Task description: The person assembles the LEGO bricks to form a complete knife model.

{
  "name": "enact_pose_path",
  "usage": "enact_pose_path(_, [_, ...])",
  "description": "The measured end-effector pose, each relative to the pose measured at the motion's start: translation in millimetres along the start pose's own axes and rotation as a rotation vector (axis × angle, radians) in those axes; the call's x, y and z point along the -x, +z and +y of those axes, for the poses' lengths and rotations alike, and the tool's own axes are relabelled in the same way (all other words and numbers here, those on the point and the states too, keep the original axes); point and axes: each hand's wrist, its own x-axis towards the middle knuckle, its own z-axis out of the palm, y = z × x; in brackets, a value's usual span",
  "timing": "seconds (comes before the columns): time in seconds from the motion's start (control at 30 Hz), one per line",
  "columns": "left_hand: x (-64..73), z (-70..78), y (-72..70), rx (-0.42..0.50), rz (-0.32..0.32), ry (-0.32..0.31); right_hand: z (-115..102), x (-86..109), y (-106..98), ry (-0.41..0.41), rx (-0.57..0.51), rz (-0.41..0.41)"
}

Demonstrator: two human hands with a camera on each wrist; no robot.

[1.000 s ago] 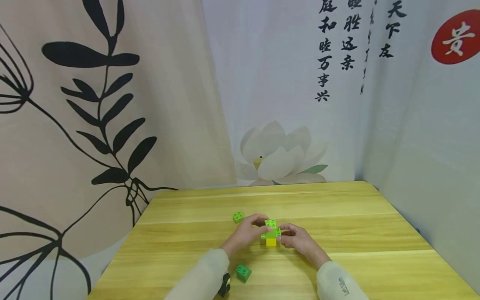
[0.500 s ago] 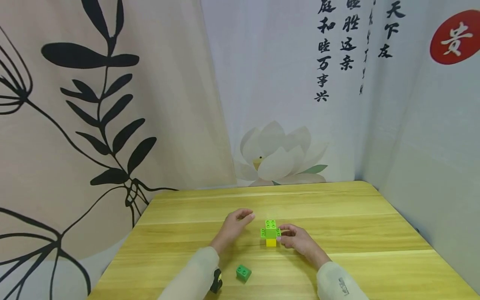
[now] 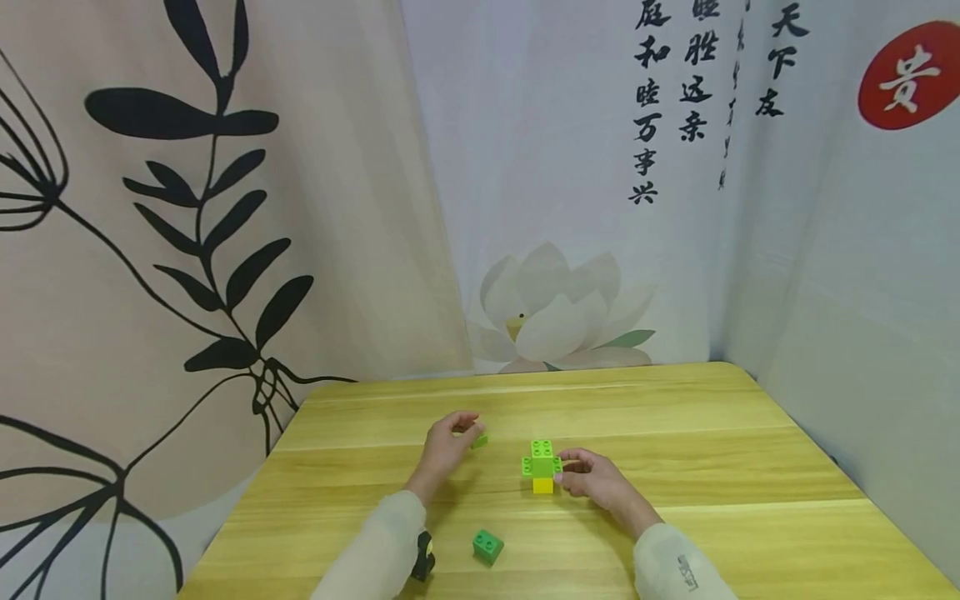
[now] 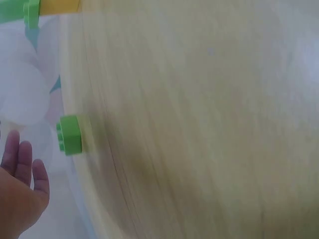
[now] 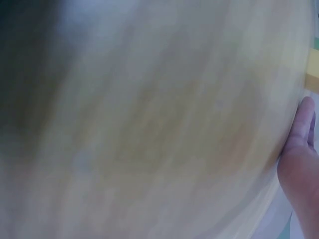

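Observation:
A stack of toy building bricks (image 3: 542, 461) stands upright in the middle of the table, light green above a yellow brick (image 3: 543, 485), with a studded light green piece jutting out at each side. My right hand (image 3: 596, 482) holds its right side piece between thumb and fingers; in the right wrist view the thumb points to the yellow base. Left of the stack, my left hand (image 3: 448, 446) reaches with loosely bent fingers to a loose light green brick (image 3: 480, 441), partly hidden by the fingertips. The left wrist view shows this brick (image 4: 71, 135) apart from the fingers.
A darker green brick (image 3: 488, 547) lies nearer the front, beside the left sleeve (image 3: 375, 542). The wooden table (image 3: 675, 417) ends at a printed curtain (image 3: 570, 167) behind and to the right. A black device (image 3: 423, 557) sits at the left wrist.
My left hand has let go of the stack and moved left to the loose light green brick, now partly covering it. The right hand and the stack stay in place.

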Motion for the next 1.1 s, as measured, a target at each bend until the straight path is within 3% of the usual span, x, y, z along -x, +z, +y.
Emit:
enact_pose_path(0.2, [-4.3, -5.8, -7.6, -0.021, 0.068, -0.023, 1.1, 0.4, -0.7, -0.017, 0.001, -0.007])
enact_pose_path(0.47, [-5.0, -10.6, -14.0, -0.032, 0.082, -0.055, 1.0, 1.0, -1.3, -0.015, -0.006, -0.016])
enact_pose_path(1.1, [-14.8, -23.2, -8.5, -0.059, 0.000, -0.150, -1.8, 4.0, -4.0, -0.045, -0.028, -0.048])
